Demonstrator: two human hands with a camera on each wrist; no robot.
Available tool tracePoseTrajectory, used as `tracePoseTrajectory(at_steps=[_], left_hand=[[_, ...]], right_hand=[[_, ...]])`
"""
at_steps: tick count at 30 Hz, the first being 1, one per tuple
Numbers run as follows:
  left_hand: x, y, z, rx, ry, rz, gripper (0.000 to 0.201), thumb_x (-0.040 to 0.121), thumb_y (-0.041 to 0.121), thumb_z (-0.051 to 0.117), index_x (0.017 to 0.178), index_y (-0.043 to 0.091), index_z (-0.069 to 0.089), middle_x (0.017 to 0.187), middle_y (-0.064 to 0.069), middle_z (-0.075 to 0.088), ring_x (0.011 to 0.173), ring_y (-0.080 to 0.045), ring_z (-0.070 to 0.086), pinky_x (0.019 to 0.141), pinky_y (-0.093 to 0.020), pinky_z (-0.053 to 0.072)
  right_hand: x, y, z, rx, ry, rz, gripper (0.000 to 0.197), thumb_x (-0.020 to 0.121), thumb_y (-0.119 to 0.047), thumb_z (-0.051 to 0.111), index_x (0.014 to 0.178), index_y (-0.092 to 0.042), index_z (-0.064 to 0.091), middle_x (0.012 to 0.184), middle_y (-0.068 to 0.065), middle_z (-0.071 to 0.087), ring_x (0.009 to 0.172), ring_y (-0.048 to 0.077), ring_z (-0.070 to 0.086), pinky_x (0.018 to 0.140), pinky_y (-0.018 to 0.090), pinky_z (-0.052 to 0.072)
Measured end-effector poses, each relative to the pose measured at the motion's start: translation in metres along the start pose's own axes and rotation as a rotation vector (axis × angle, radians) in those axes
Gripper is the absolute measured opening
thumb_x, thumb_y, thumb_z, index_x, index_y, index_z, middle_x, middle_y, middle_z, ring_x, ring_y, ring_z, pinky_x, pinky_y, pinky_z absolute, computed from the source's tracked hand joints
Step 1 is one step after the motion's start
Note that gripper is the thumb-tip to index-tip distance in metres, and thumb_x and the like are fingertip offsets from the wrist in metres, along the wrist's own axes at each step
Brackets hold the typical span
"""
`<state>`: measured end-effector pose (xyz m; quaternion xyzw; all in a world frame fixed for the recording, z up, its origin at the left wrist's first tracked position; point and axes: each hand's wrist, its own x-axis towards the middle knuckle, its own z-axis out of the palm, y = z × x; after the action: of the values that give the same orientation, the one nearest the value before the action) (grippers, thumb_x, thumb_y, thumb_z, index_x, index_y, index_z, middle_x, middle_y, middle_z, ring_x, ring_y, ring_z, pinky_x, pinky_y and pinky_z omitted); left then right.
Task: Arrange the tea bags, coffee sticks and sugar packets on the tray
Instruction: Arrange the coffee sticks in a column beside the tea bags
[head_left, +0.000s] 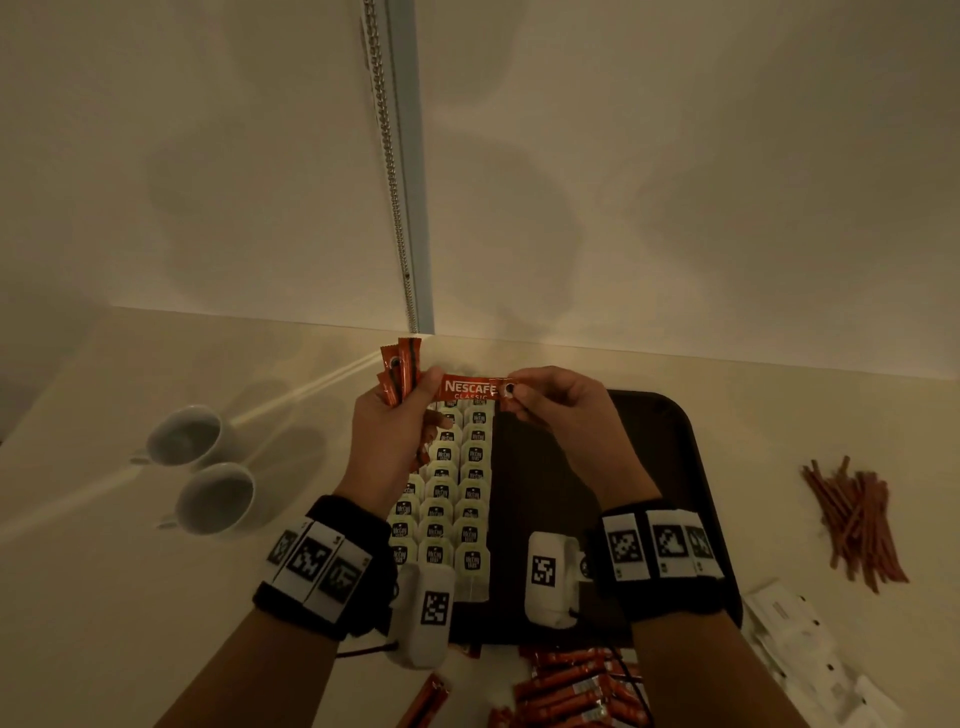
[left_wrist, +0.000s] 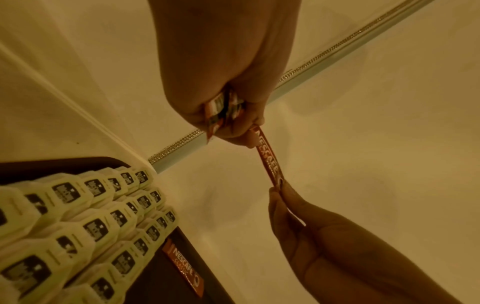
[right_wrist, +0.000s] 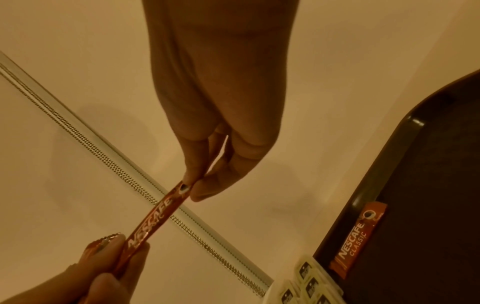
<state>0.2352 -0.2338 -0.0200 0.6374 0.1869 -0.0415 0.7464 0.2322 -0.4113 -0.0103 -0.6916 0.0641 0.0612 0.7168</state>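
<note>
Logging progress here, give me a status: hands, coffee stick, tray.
Left hand grips spare sticks, pinches Nescafe stick; right hand pinches other end. Tea bags rowed on tray. Nothing blocking.

**A:** How many cups?
**B:** Two white cups (head_left: 182, 436), left of the fingers (head_left: 428, 387).
**A:** Coffee sticks?
**B:** One coffee stick (head_left: 467, 388) spans the fingertips of both hands. A fanned bunch (head_left: 397, 371) of at least three sits behind the left fingers. One lying stick (left_wrist: 183, 269) rests on the single tray (head_left: 675, 467) below.
**A:** Tea bags?
**B:** The tea bags (head_left: 447, 499) form three columns, overlapped beyond exact counting.
</note>
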Motion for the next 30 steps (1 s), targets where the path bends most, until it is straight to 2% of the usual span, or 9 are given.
tracePoseTrajectory(at_steps=[3,6,8,10,13,15,18,23,30], left_hand=[[-0.002,0.001,0.002,0.038,-0.025,0.02,0.016,0.088,0.033,0.065,0.083,0.019,0.069,0.062,-0.002,0.069,0.047,-0.011,0.057,0.05,-0.026,0.041],[-0.003,0.002,0.004,0.017,-0.047,0.017,0.017,0.09,0.031,0.062,0.088,0.015,0.066,0.062,0.002,0.066,0.048,-0.012,0.061,0.052,-0.025,0.05],[-0.003,0.0,0.002,0.019,-0.035,-0.022,0.02,0.09,0.034,0.062,0.084,0.015,0.063,0.05,0.006,0.05,0.039,-0.011,0.049,0.054,-0.03,0.049],[-0.001,-0.001,-0.002,0.017,-0.035,-0.079,0.021,0.09,0.035,0.062,0.078,0.019,0.056,0.049,0.008,0.038,0.038,-0.008,0.033,0.045,-0.026,0.041],[0.005,0.0,-0.009,-0.078,-0.053,-0.195,0.015,0.094,0.024,0.052,0.082,0.02,0.044,0.057,0.006,0.035,0.037,-0.007,0.027,0.035,-0.018,0.024],[0.007,0.0,-0.014,-0.155,-0.054,-0.264,0.009,0.094,0.019,0.043,0.085,0.019,0.042,0.056,0.005,0.039,0.036,-0.006,0.029,0.033,-0.015,0.02],[0.006,-0.002,-0.02,-0.195,-0.055,-0.3,0.011,0.094,0.019,0.04,0.088,0.016,0.047,0.059,0.003,0.045,0.038,-0.008,0.035,0.034,-0.015,0.02],[0.001,-0.001,-0.02,-0.131,-0.044,-0.282,0.02,0.096,0.019,0.037,0.091,0.012,0.056,0.069,-0.002,0.055,0.049,-0.014,0.046,0.036,-0.018,0.027],[0.002,-0.001,-0.021,-0.142,-0.058,-0.287,0.021,0.097,0.019,0.036,0.091,0.012,0.055,0.068,-0.002,0.055,0.043,-0.012,0.049,0.035,-0.017,0.028]], right_hand=[[-0.001,0.0,-0.004,-0.03,0.002,-0.003,0.017,0.088,-0.002,0.058,0.096,-0.013,0.067,0.09,0.006,0.069,0.076,0.006,0.064,0.07,0.016,0.053],[0.003,0.0,-0.01,-0.071,0.049,-0.02,0.013,0.085,-0.004,0.062,0.094,-0.013,0.066,0.086,0.005,0.069,0.074,0.007,0.066,0.071,0.019,0.055],[0.012,0.007,-0.019,-0.076,0.132,0.01,0.011,0.084,-0.007,0.064,0.09,-0.016,0.067,0.093,0.007,0.07,0.085,0.017,0.068,0.08,0.031,0.057],[0.024,0.019,-0.032,-0.088,0.222,0.043,0.013,0.085,-0.008,0.064,0.087,-0.02,0.068,0.098,0.007,0.069,0.096,0.025,0.066,0.086,0.04,0.055],[0.041,0.043,-0.054,-0.201,0.335,0.081,0.015,0.087,-0.005,0.06,0.087,-0.019,0.065,0.1,0.006,0.068,0.098,0.022,0.065,0.084,0.032,0.054],[0.049,0.061,-0.066,-0.332,0.373,0.133,0.012,0.088,-0.005,0.06,0.091,-0.016,0.063,0.101,0.008,0.068,0.094,0.02,0.065,0.084,0.032,0.054],[0.057,0.087,-0.073,-0.487,0.352,0.221,0.011,0.086,-0.008,0.063,0.092,-0.017,0.064,0.098,0.008,0.068,0.089,0.021,0.065,0.086,0.041,0.055],[0.07,0.104,-0.065,-0.541,0.335,0.32,0.017,0.086,-0.012,0.064,0.103,-0.015,0.063,0.102,0.002,0.062,0.089,0.013,0.06,0.086,0.032,0.053],[0.085,0.109,-0.059,-0.664,0.423,0.347,0.019,0.086,-0.013,0.065,0.105,-0.012,0.065,0.112,0.005,0.063,0.104,0.017,0.058,0.084,0.026,0.046]])
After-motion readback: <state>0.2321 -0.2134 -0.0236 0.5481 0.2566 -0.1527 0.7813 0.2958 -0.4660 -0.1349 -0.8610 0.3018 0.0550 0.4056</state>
